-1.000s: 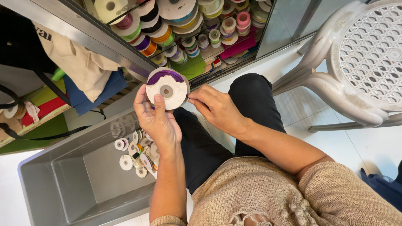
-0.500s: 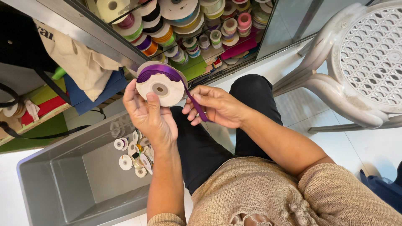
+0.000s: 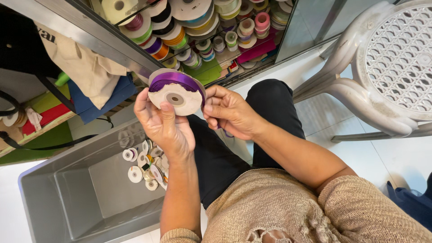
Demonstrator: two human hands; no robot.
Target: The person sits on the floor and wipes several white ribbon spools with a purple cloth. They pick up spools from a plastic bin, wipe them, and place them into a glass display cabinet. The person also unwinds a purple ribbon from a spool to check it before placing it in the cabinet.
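- Between the two hands, a purple ribbon spool [image 3: 176, 91] is held up, its white face toward the camera.
- Left hand [image 3: 164, 126] grips the spool: thumb pressed on the white face just below the hub, fingers curled round the far rim.
- Right hand [image 3: 229, 112] touches the spool's right edge, fingertips pressed together, pinching the ribbon's loose end [image 3: 225, 131], which trails below the knuckles.
- Below the left wrist, a grey bin [image 3: 72, 193] holds small spools [image 3: 144, 165].
- Above the fingers, a shelf of spools [image 3: 198, 27].
- Right of the right hand, a white chair [image 3: 382, 72].
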